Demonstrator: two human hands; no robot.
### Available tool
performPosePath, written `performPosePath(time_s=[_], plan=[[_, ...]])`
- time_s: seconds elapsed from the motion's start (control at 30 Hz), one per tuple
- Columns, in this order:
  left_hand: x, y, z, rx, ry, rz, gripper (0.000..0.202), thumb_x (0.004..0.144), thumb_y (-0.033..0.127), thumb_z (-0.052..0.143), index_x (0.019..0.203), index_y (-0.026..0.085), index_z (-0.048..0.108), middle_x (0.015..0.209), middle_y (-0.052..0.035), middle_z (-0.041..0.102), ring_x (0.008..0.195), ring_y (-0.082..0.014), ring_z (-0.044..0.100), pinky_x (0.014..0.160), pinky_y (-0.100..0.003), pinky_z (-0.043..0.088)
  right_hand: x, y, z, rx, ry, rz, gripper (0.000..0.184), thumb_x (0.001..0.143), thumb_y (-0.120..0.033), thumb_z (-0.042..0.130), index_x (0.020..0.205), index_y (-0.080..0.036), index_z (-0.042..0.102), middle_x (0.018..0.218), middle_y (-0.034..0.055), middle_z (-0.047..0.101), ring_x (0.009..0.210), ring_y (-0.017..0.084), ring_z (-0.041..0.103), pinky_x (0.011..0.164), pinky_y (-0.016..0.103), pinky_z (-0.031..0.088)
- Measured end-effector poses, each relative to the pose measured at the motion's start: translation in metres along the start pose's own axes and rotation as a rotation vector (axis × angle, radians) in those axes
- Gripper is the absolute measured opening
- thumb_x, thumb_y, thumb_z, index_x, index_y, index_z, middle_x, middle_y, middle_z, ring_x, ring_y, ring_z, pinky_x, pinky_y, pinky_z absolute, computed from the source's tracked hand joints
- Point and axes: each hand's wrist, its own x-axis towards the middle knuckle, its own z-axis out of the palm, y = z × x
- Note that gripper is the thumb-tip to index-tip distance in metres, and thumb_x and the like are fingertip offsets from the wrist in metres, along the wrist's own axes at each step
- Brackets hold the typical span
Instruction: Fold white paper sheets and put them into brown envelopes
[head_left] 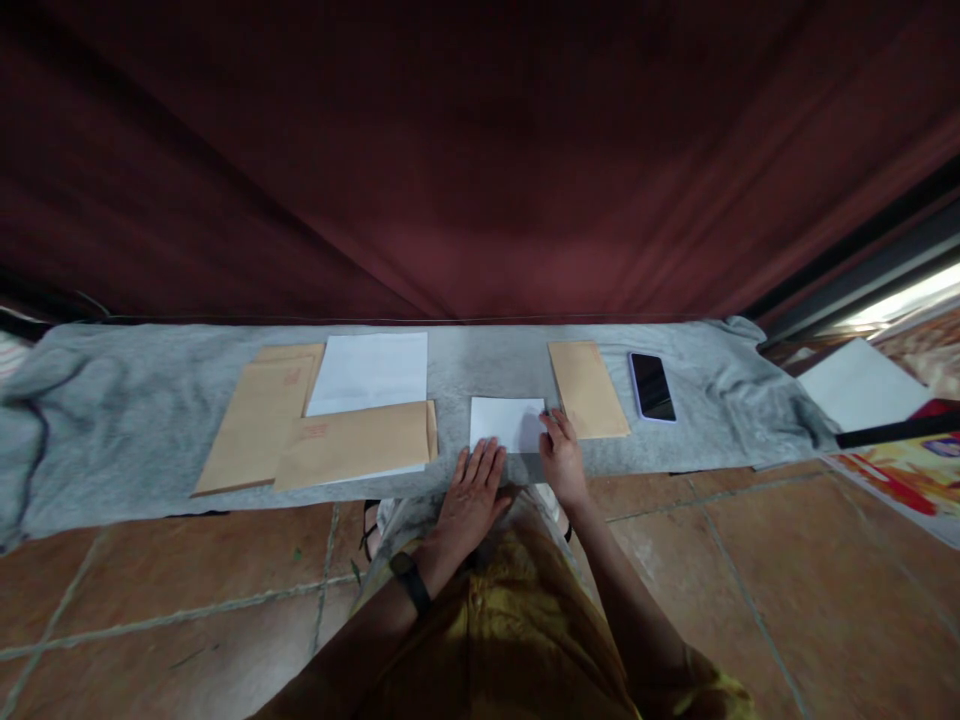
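Observation:
A small white rectangle of paper (506, 415), which looks like a folded sheet, lies in front of me on the grey cloth. My left hand (474, 495) rests flat on its near left part, fingers stretched out. At the paper's right edge, my right hand (562, 455) has its fingers curled together against the side; the thumb is partly hidden. Just right of that hand is a brown envelope (592, 390). Further left, a stack of white sheets (371, 370) is partly covered by another brown envelope (352, 445), with more brown envelopes (251, 420) beside it.
The narrow table is covered with a grey cloth (150, 400). A phone (652, 387) lies toward the right. A dark red curtain (465, 200) hangs behind the far edge. Tiled floor (675, 560) shows below, and a white sheet (862, 385) is off to the right.

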Motion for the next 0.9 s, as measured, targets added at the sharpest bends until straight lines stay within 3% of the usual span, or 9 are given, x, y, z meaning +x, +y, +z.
performPosePath(time_s=[0.1, 0.2, 0.33, 0.5, 0.67, 0.9], plan=[[0.0, 0.0, 0.002, -0.001, -0.002, 0.0, 0.072, 0.093, 0.036, 0.058, 0.155, 0.01, 0.031, 0.166, -0.0173, 0.025, 0.154, -0.0317, 0.019, 0.124, -0.053, 0.024, -0.012, -0.011, -0.002, -0.061, -0.04, -0.094, 0.042, 0.099, -0.02, 0.042, 0.137, -0.02, 0.06, 0.148, 0.0137, 0.052, 0.139, 0.027, 0.046, 0.113, 0.053, 0.043], [-0.001, 0.0, 0.004, -0.003, -0.01, 0.003, 0.07, 0.092, 0.03, 0.055, 0.154, 0.01, 0.032, 0.166, -0.0162, 0.025, 0.155, -0.0308, 0.018, 0.125, -0.052, 0.024, -0.027, -0.025, 0.002, -0.063, -0.168, -0.211, 0.041, 0.102, -0.025, 0.041, 0.138, -0.02, 0.059, 0.147, 0.0123, 0.055, 0.138, 0.026, 0.048, 0.113, 0.05, 0.044], [-0.002, -0.003, 0.005, -0.005, -0.033, 0.01, 0.07, 0.089, 0.022, 0.053, 0.154, 0.008, 0.032, 0.166, -0.0161, 0.025, 0.155, -0.029, 0.017, 0.126, -0.05, 0.022, -0.045, -0.037, 0.01, -0.144, -0.272, -0.322, 0.045, 0.102, -0.026, 0.042, 0.145, -0.015, 0.053, 0.148, 0.0124, 0.054, 0.141, 0.026, 0.046, 0.119, 0.05, 0.036], [-0.005, -0.004, 0.003, 0.0, -0.008, 0.004, 0.071, 0.09, 0.023, 0.052, 0.155, 0.008, 0.028, 0.165, -0.0177, 0.026, 0.154, -0.0274, 0.019, 0.125, -0.05, 0.025, -0.052, -0.032, 0.009, -0.258, -0.279, -0.343, 0.05, 0.102, -0.024, 0.042, 0.151, -0.015, 0.045, 0.152, 0.0118, 0.05, 0.144, 0.025, 0.043, 0.121, 0.05, 0.034], [-0.007, -0.005, 0.0, 0.019, -0.001, -0.016, 0.067, 0.095, 0.033, 0.053, 0.153, 0.007, 0.032, 0.163, -0.0197, 0.028, 0.154, -0.0293, 0.021, 0.124, -0.05, 0.027, -0.053, -0.022, 0.001, -0.303, -0.296, -0.37, 0.051, 0.102, -0.023, 0.042, 0.153, -0.016, 0.042, 0.154, 0.0115, 0.048, 0.144, 0.025, 0.042, 0.121, 0.049, 0.034], [-0.01, -0.009, -0.004, 0.045, 0.003, -0.036, 0.068, 0.095, 0.033, 0.054, 0.153, 0.006, 0.033, 0.162, -0.0209, 0.03, 0.153, -0.0304, 0.023, 0.124, -0.051, 0.028, -0.058, -0.015, -0.01, -0.296, -0.27, -0.307, 0.052, 0.104, -0.025, 0.041, 0.156, -0.022, 0.036, 0.154, 0.0093, 0.048, 0.144, 0.023, 0.042, 0.121, 0.05, 0.033]])
